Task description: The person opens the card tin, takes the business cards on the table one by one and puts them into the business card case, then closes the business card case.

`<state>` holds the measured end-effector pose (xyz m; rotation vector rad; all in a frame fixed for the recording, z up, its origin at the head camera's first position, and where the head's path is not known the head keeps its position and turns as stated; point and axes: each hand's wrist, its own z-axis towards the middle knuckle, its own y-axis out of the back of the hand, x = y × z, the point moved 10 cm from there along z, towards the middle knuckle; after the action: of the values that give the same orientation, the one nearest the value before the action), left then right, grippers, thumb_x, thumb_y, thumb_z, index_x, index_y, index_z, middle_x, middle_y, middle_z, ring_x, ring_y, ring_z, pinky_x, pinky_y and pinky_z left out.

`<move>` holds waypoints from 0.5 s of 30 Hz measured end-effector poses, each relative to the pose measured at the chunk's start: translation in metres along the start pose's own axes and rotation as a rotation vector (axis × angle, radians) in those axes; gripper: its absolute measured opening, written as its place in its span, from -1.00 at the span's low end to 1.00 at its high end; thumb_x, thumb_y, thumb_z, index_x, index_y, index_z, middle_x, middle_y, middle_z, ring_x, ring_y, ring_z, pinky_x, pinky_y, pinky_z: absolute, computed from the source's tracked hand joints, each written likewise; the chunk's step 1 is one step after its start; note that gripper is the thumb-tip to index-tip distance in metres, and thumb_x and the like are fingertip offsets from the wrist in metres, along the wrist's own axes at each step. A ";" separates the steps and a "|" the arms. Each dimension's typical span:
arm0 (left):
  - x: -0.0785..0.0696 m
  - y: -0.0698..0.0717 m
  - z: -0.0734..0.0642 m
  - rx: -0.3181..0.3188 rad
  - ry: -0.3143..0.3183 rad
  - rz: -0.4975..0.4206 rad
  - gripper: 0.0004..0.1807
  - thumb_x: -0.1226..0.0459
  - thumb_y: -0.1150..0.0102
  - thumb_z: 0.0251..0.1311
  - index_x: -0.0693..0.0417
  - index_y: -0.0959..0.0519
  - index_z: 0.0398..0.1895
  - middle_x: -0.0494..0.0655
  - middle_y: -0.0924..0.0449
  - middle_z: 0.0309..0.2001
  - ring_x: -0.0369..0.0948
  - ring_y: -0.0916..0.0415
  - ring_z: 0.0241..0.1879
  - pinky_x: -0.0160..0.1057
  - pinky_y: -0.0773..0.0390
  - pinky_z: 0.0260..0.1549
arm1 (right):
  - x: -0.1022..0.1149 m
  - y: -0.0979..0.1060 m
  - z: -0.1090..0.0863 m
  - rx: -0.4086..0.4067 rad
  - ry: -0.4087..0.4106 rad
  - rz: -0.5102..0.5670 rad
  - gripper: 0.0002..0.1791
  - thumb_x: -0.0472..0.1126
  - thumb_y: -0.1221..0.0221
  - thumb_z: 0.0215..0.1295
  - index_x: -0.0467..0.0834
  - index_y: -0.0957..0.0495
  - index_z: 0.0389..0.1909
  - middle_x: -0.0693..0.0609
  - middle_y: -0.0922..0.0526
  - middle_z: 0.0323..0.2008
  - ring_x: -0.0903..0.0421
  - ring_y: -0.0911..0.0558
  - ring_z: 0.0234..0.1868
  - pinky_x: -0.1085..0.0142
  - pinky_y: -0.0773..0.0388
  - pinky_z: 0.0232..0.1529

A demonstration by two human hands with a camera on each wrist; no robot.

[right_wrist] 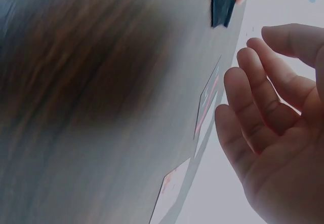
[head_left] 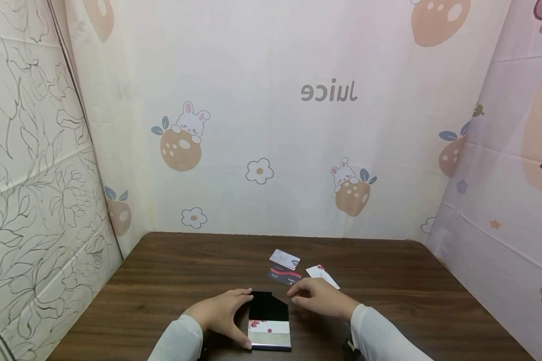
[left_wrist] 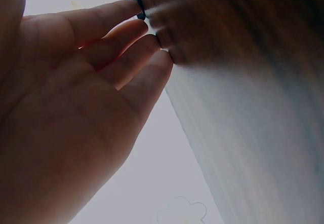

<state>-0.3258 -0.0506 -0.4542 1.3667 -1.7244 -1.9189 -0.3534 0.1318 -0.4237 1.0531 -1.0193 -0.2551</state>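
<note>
An open card case with a black inside lies on the wooden table before me. A white card with pink flowers sits in its near half, above a silver-coloured band. My left hand holds the case at its left side, thumb by the near corner and index finger by the far corner. Just right of the case hovers my right hand, its fingers loosely bent and nothing between them, as the right wrist view also shows. Beyond it lie a flowered white card, a dark card with a red stripe and a light grey card.
The brown wooden table reaches back to a printed curtain. More curtains hang at the left and right. The light grey and dark cards lie close together near the table's middle.
</note>
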 end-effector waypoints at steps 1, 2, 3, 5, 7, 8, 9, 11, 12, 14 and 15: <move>0.000 0.000 0.000 0.000 0.000 0.001 0.10 -0.18 -0.55 -0.13 0.17 -0.34 0.44 0.02 -0.18 0.51 -0.01 -0.12 0.46 0.03 -0.28 0.35 | -0.001 0.002 -0.001 -0.011 0.003 -0.010 -0.82 -0.10 -0.28 0.37 -0.03 -0.72 -0.09 0.21 -0.69 -0.16 0.27 -0.52 -0.24 0.32 -0.52 -0.19; 0.000 -0.001 0.000 0.000 0.000 0.001 0.10 -0.18 -0.55 -0.13 0.17 -0.34 0.44 0.02 -0.18 0.51 -0.01 -0.12 0.46 0.03 -0.28 0.35 | -0.002 0.004 -0.001 -0.020 0.004 -0.018 -0.82 -0.11 -0.29 0.36 -0.04 -0.72 -0.09 0.20 -0.69 -0.17 0.27 -0.52 -0.24 0.32 -0.52 -0.19; 0.000 -0.001 0.000 0.000 0.000 0.003 0.10 -0.18 -0.55 -0.13 0.17 -0.34 0.45 0.01 -0.18 0.51 -0.01 -0.12 0.46 0.03 -0.28 0.35 | -0.002 0.005 -0.001 -0.027 0.005 -0.024 -0.82 -0.12 -0.29 0.35 -0.05 -0.72 -0.10 0.20 -0.69 -0.17 0.27 -0.52 -0.24 0.31 -0.51 -0.19; 0.000 -0.001 0.000 0.000 0.001 0.006 0.11 -0.19 -0.55 -0.13 0.17 -0.34 0.45 0.01 -0.18 0.51 -0.01 -0.12 0.46 0.03 -0.28 0.35 | -0.004 0.007 -0.002 -0.036 0.007 -0.037 -0.82 -0.12 -0.30 0.35 -0.07 -0.72 -0.11 0.20 -0.69 -0.19 0.27 -0.51 -0.24 0.31 -0.51 -0.19; 0.001 -0.001 0.000 0.001 0.002 0.008 0.11 -0.19 -0.55 -0.13 0.17 -0.34 0.44 0.01 -0.18 0.51 0.00 -0.12 0.46 0.04 -0.27 0.35 | -0.007 0.009 -0.002 -0.047 -0.003 -0.037 -0.83 -0.13 -0.31 0.33 -0.09 -0.72 -0.12 0.20 -0.68 -0.24 0.27 -0.52 -0.27 0.32 -0.52 -0.22; 0.001 -0.001 0.000 0.001 0.004 0.009 0.11 -0.19 -0.55 -0.14 0.17 -0.34 0.44 0.01 -0.18 0.51 0.00 -0.12 0.46 0.04 -0.27 0.35 | -0.009 0.010 -0.001 -0.057 -0.015 -0.041 -0.83 -0.14 -0.32 0.32 -0.10 -0.72 -0.13 0.21 -0.66 -0.27 0.27 -0.51 -0.29 0.33 -0.52 -0.24; 0.001 -0.001 0.000 0.000 0.004 0.010 0.11 -0.19 -0.55 -0.14 0.17 -0.34 0.44 0.01 -0.18 0.51 0.00 -0.13 0.46 0.04 -0.27 0.35 | -0.012 0.012 -0.001 -0.070 -0.030 -0.049 -0.83 -0.14 -0.32 0.31 -0.10 -0.72 -0.14 0.22 -0.65 -0.30 0.28 -0.51 -0.31 0.34 -0.52 -0.26; 0.001 -0.001 0.001 -0.001 0.004 0.011 0.10 -0.19 -0.55 -0.14 0.17 -0.34 0.44 0.01 -0.18 0.50 0.00 -0.13 0.46 0.05 -0.27 0.35 | -0.019 0.016 0.000 -0.105 -0.068 -0.069 -0.83 -0.15 -0.34 0.28 -0.10 -0.71 -0.16 0.24 -0.60 -0.37 0.28 -0.51 -0.35 0.35 -0.52 -0.32; 0.001 -0.001 0.001 -0.002 0.004 0.011 0.10 -0.19 -0.55 -0.14 0.17 -0.34 0.44 0.01 -0.18 0.50 0.00 -0.13 0.46 0.05 -0.27 0.35 | -0.023 0.020 0.000 -0.126 -0.091 -0.079 -0.83 -0.15 -0.36 0.26 -0.10 -0.71 -0.18 0.25 -0.58 -0.40 0.27 -0.50 -0.37 0.35 -0.51 -0.35; 0.001 -0.001 0.001 -0.002 0.002 0.011 0.10 -0.19 -0.55 -0.14 0.17 -0.34 0.44 0.01 -0.18 0.50 0.00 -0.13 0.46 0.05 -0.27 0.35 | -0.031 0.025 -0.001 -0.166 -0.144 -0.102 -0.83 -0.15 -0.38 0.22 -0.09 -0.71 -0.19 0.24 -0.56 -0.43 0.25 -0.49 -0.40 0.34 -0.49 -0.39; 0.001 -0.001 0.001 -0.001 0.001 0.011 0.10 -0.19 -0.55 -0.14 0.18 -0.35 0.44 0.01 -0.18 0.50 0.00 -0.13 0.46 0.05 -0.26 0.35 | -0.036 0.028 -0.002 -0.182 -0.176 -0.110 -0.82 -0.15 -0.39 0.20 -0.09 -0.71 -0.20 0.22 -0.55 -0.44 0.23 -0.48 -0.41 0.33 -0.47 -0.41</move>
<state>-0.3268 -0.0504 -0.4557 1.3551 -1.7264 -1.9133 -0.3796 0.1697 -0.4219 0.9331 -1.0746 -0.5278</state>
